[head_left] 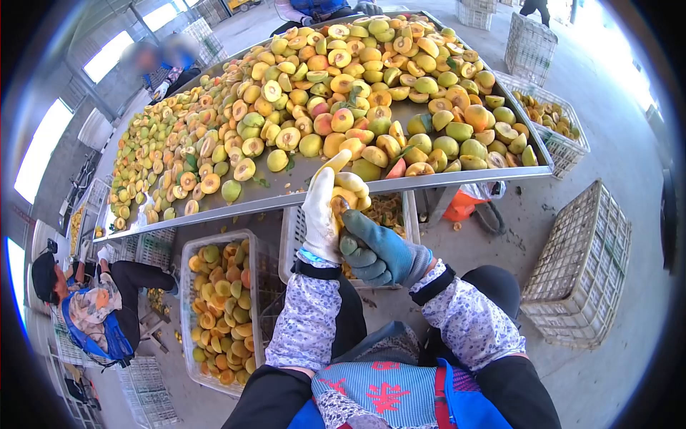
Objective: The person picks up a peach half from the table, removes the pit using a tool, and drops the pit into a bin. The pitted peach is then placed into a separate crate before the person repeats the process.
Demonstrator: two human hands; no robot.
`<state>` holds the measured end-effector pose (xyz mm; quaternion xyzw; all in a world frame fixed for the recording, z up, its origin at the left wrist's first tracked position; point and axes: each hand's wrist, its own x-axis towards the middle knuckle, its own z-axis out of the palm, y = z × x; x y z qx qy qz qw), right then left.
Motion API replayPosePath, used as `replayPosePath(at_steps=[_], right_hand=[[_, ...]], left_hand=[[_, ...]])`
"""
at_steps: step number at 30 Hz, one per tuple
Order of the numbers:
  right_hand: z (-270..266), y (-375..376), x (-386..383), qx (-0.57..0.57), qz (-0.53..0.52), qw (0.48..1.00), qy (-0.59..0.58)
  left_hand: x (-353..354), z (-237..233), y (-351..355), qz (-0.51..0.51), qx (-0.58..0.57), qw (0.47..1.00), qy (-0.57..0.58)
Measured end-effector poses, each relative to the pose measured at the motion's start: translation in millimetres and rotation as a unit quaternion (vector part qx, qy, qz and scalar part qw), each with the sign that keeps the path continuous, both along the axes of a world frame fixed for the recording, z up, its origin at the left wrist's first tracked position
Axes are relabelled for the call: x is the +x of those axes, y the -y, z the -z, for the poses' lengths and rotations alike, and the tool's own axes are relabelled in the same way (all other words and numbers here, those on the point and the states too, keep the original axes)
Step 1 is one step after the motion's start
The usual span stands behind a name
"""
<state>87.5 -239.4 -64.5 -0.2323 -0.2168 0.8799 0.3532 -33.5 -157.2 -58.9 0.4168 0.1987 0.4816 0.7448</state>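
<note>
My left hand (323, 211), in a white glove with yellowed fingers, is closed around a peach half (339, 206) just in front of the table's near rim. The cut side of that half faces my right hand (382, 247), which wears a blue-grey glove. Its fingers are curled shut and its thumb presses at the fruit. A small shiny edge shows by the thumb, but the tool is mostly hidden in the fist. Beyond both hands, halved yellow peaches (286, 139) are heaped on a metal-rimmed table (286, 200), many with pits showing.
Left of my legs stands a white crate (187, 307) full of peach halves. Another crate (413, 222) with fruit pieces sits below my hands. An upturned crate (579, 264) is at right, a filled crate (564, 146) behind it. A co-worker (93, 311) sits at left; others are across the table.
</note>
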Motion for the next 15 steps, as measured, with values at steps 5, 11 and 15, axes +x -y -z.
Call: replayPosePath(at_steps=[5, 11, 15], right_hand=[[-1.8, -0.6, 0.5, 0.047, 0.024, 0.995, 0.081], [-1.5, 2.6, 8.4, 0.173, 0.072, 0.907, 0.378], [50.8, 10.2, 6.0, 0.302, 0.145, 0.694, 0.637]], left_hand=[[5.9, 1.9, -2.9, -0.009, -0.075, 0.992, 0.103], [6.3, 3.3, -5.0, -0.021, -0.067, 0.99, 0.12], [-39.4, -2.0, -34.1, -0.13, -0.039, 0.974, 0.18]])
